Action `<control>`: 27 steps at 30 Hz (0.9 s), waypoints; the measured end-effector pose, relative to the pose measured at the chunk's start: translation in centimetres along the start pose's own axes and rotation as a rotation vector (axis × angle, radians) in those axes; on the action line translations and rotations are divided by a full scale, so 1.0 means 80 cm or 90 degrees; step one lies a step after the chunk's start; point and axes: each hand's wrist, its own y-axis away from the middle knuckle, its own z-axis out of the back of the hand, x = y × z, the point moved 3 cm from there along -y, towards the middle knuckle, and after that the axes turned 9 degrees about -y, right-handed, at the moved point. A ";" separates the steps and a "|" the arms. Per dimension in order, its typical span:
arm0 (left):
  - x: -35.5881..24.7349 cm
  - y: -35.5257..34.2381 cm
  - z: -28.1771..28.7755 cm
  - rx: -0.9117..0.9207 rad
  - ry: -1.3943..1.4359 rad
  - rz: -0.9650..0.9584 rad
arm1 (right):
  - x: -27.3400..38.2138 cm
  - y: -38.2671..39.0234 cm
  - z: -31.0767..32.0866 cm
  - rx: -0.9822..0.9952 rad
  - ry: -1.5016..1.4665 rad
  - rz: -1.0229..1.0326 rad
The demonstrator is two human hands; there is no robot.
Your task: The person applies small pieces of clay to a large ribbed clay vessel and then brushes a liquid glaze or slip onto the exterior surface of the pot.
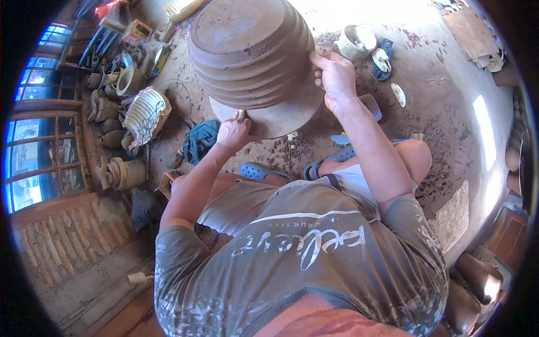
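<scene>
Nearest the lens, low in the frame, a grey clay-smeared shirt (303,247) fills the view, and both bare forearms rise from it toward the upper centre. Up there stands a big ribbed clay pot (250,53), upside down by the look of its flat top, resting on a round clay disc (281,115) that shows beneath its widest ridge. At the disc's lower left edge the left hand (234,132) rests loosely curled, fingertips touching the rim and holding nothing. Over on the pot's right flank, the right hand (335,78) presses thumb and fingers against the wall and seems to pinch a small tool; what it is I cannot tell.

Should the clay be soft, as its dark surface suggests, too hard a push from the right hand could dent the ribs or nudge the pot off centre on the disc, and a tug by the left hand could tip the whole piece.

Dusty earthen floor (438,95) spreads around, littered with clay scraps. A blue cloth (199,140) lies left of centre, a pale bucket (355,42) sits upper right, finished pots (120,171) crowd the left side beside blue-lit windows (33,146), and blue sandals (255,170) show on the feet below the disc
</scene>
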 end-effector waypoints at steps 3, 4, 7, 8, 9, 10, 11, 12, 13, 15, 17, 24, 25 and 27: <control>-0.024 -0.004 -0.004 -0.003 -0.018 0.009 | -0.011 0.013 -0.004 -0.005 -0.020 0.009; -0.032 -0.006 -0.008 0.007 -0.018 0.022 | -0.014 0.019 -0.007 -0.010 -0.035 0.014; -0.063 -0.012 -0.017 -0.015 -0.022 0.047 | -0.026 0.028 -0.013 -0.010 -0.063 0.023; -0.073 -0.016 -0.022 -0.011 -0.017 0.062 | -0.029 0.030 -0.014 -0.008 -0.071 0.026; -0.085 -0.023 -0.024 -0.008 -0.012 0.077 | -0.031 0.032 -0.016 -0.015 -0.076 0.026; -0.097 -0.028 -0.024 -0.006 -0.007 0.092 | -0.033 0.034 -0.018 -0.018 -0.067 0.039; -0.107 -0.034 -0.023 0.013 0.009 0.097 | -0.036 0.036 -0.019 -0.022 -0.058 0.051; -0.116 -0.041 -0.025 0.009 0.010 0.109 | -0.039 0.038 -0.020 -0.025 -0.049 0.063; -0.126 -0.047 -0.028 0.006 0.010 0.121 | -0.042 0.040 -0.020 -0.036 -0.065 0.074; -0.144 -0.064 -0.030 0.040 -0.005 0.139 | -0.052 0.048 -0.023 -0.049 0.002 0.098; -0.138 -0.082 -0.082 -0.104 0.087 0.113 | -0.058 0.068 -0.040 -0.029 0.080 0.118; -0.153 -0.079 -0.070 -0.151 0.021 0.095 | -0.075 0.140 -0.054 0.217 0.242 0.309; -0.154 -0.080 -0.068 -0.148 0.016 0.089 | -0.065 0.139 -0.041 0.214 0.251 0.351; -0.152 -0.082 -0.063 -0.137 0.002 0.077 | -0.059 0.117 -0.019 0.202 0.183 0.322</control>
